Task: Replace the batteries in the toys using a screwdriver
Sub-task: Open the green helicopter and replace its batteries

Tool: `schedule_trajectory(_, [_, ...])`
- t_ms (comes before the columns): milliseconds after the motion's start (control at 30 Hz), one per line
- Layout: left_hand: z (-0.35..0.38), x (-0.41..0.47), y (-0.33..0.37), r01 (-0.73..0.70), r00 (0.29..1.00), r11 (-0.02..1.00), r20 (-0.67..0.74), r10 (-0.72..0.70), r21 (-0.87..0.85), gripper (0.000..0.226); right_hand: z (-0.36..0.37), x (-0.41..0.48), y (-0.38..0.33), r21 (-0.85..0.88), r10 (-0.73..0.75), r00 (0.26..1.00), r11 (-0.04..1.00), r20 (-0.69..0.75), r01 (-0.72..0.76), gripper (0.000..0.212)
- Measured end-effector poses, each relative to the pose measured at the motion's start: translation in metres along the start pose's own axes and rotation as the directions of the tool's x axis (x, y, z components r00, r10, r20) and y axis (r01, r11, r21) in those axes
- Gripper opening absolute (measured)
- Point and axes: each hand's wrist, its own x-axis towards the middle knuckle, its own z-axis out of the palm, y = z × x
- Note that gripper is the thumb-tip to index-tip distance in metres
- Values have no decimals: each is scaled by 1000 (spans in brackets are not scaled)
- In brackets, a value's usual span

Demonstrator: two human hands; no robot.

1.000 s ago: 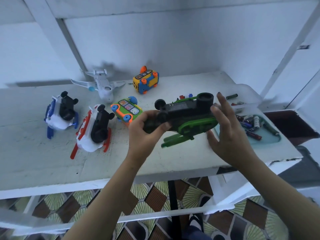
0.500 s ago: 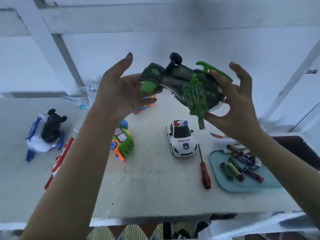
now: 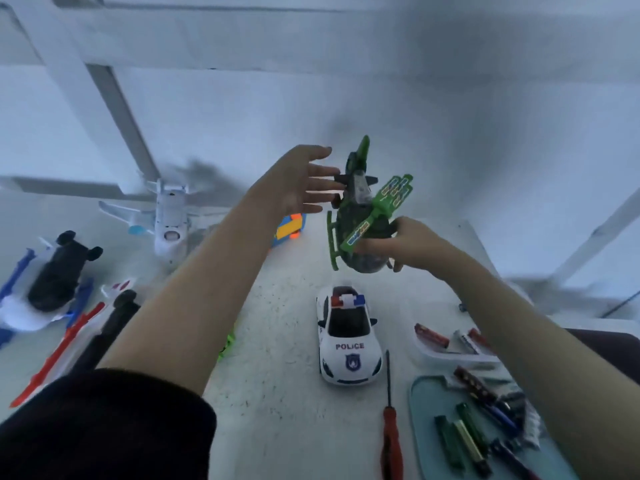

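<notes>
A green and black toy helicopter hangs in the air above the white table, nose toward me. My right hand grips its body from the right side. My left hand is held out flat beside the helicopter's tail, fingers straight, fingertips at or just short of it. A red-handled screwdriver lies on the table near the front, right of a white police car. Several batteries lie in a teal tray at the front right.
More toys stand on the table's left and back: a white plane, a blue and white helicopter upside down, a red and white one, an orange and blue bus. A white tray holds more batteries.
The helicopter has turned and come lower, now held by my right hand alone. My left hand has let go and opened flat beside it. The view has tilted further down.
</notes>
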Motion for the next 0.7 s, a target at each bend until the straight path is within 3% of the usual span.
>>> schedule_trajectory(67, [5, 18, -7, 21, 1000, 999, -10, -20, 24, 36, 8, 10, 1, -12, 69, 997, 998, 20, -69, 56])
schedule_trajectory(167, [15, 40, -17, 57, 998, 998, -37, -55, 39, 37, 12, 21, 0, -31, 117, 989, 993, 86, -114, 43])
schedule_trajectory(233, [23, 50, -23, 79, 995, 996, -66, -77, 41, 39, 16, 29, 3, 9, 133, 984, 991, 120, -135, 47])
schedule_trajectory(433, [33, 67, -35, 105, 991, 994, -80, -107, -34, 40, 20, 45, 11, 35, 168, 981, 984, 97, -172, 53])
schedule_trajectory(700, [34, 78, -51, 19, 986, 993, -163, -38, -116, 24, 17, 46, 7, -46, 207, 970, 978, 124, -203, 61])
